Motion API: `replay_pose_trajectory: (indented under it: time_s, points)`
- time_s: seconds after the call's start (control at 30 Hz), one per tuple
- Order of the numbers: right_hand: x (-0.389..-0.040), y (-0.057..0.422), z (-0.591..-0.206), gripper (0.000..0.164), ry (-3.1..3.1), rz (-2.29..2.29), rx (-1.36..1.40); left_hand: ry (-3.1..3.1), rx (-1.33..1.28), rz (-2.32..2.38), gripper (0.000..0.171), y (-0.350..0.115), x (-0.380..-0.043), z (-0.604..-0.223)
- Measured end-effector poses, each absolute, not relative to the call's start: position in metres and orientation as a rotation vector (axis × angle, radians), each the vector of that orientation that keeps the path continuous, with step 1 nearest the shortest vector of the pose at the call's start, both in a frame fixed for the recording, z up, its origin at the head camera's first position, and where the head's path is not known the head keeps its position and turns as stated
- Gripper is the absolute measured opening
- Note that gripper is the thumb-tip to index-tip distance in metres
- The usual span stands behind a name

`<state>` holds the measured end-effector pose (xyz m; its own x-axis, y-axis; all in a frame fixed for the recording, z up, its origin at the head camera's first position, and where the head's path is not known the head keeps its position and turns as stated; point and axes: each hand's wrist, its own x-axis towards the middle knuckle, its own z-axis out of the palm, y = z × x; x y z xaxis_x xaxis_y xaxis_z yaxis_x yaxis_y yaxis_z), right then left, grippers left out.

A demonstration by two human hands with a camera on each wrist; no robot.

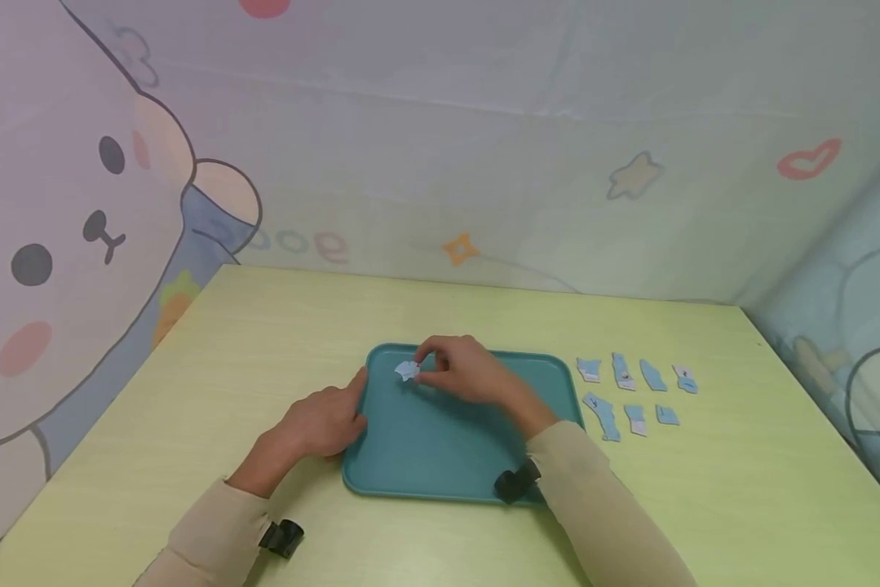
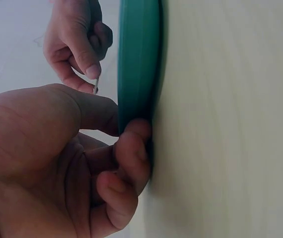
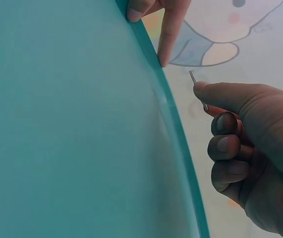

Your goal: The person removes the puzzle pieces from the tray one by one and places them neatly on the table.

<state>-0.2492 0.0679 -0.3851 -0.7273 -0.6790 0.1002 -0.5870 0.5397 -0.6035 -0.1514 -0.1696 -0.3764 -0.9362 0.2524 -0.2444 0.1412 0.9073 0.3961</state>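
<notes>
A teal tray lies on the table, its left rim held by my left hand. In the left wrist view, the left thumb and curled fingers pinch that rim from both sides. My right hand pinches a small light-blue puzzle piece between thumb and index finger, over the tray's back left part. Seen from the right wrist, the puzzle piece is edge-on and thin, raised above the tray, with the other right-hand fingers curled in.
Right of the tray, several blue and white puzzle pieces lie apart in two rough rows on the pale yellow table. Behind the table hangs a cloth printed with a bear, a star and a heart. Each sleeve carries a black wrist camera.
</notes>
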Motion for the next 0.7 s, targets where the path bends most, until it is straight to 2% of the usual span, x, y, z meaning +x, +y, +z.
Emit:
replay_pose_trajectory:
  time_s: [0.7]
  points:
    - [-0.237,0.102,-0.378,0.024,2.729,-0.986,-1.086,2.755,0.284,0.580,0.074,-0.170,-0.152,-0.377]
